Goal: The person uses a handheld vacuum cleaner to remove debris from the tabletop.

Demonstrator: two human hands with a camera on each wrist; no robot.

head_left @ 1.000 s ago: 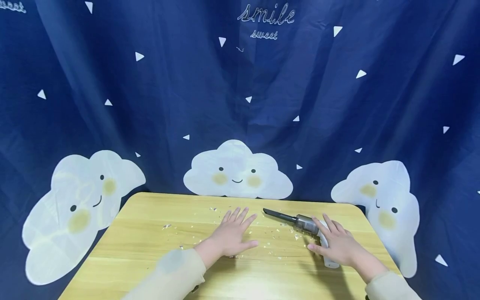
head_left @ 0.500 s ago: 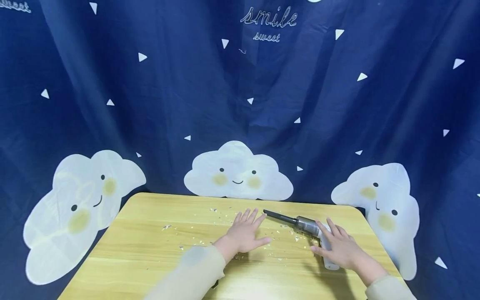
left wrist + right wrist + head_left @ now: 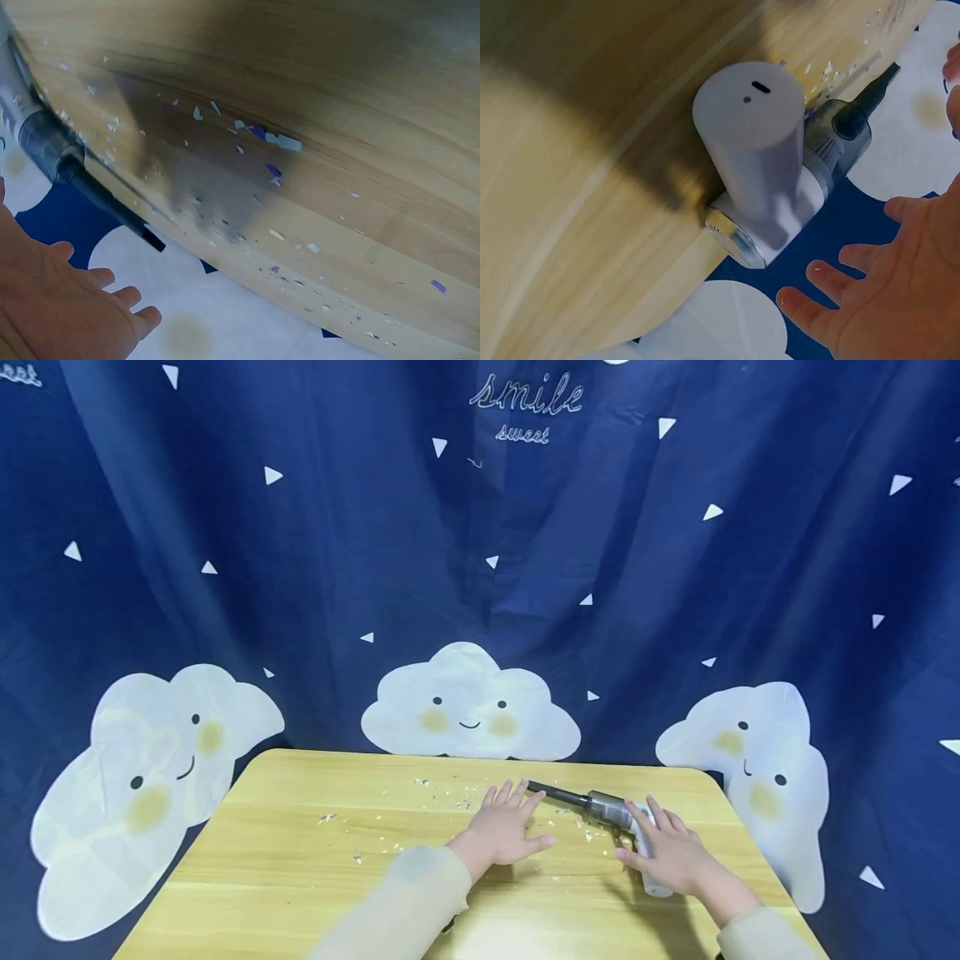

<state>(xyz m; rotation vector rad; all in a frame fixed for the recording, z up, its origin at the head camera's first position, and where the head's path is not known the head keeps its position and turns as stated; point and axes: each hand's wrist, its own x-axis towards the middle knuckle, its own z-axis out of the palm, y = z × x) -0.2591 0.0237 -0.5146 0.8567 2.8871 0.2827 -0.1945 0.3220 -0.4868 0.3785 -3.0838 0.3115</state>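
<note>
A white handheld vacuum cleaner [image 3: 609,808] with a grey see-through dust cup and a long black nozzle lies on the wooden table. Above its handle, my right hand [image 3: 671,856] is spread palm down and grips nothing; the right wrist view shows the white handle [image 3: 761,161] apart from the palm. My left hand [image 3: 501,832], fingers spread, hovers palm down over the table's middle, its fingertips close to the nozzle tip in the head view. Beneath it, small white and purple paper scraps [image 3: 289,142] are scattered over the wood.
The pale wooden table [image 3: 247,827] has rounded far corners. Right behind it hangs a dark blue curtain [image 3: 337,527] printed with smiling clouds and white triangles. More scraps [image 3: 327,817] lie left of the left hand.
My left hand has moved to the right, toward the nozzle of the vacuum cleaner. The right hand and the vacuum cleaner have stayed about where they were.
</note>
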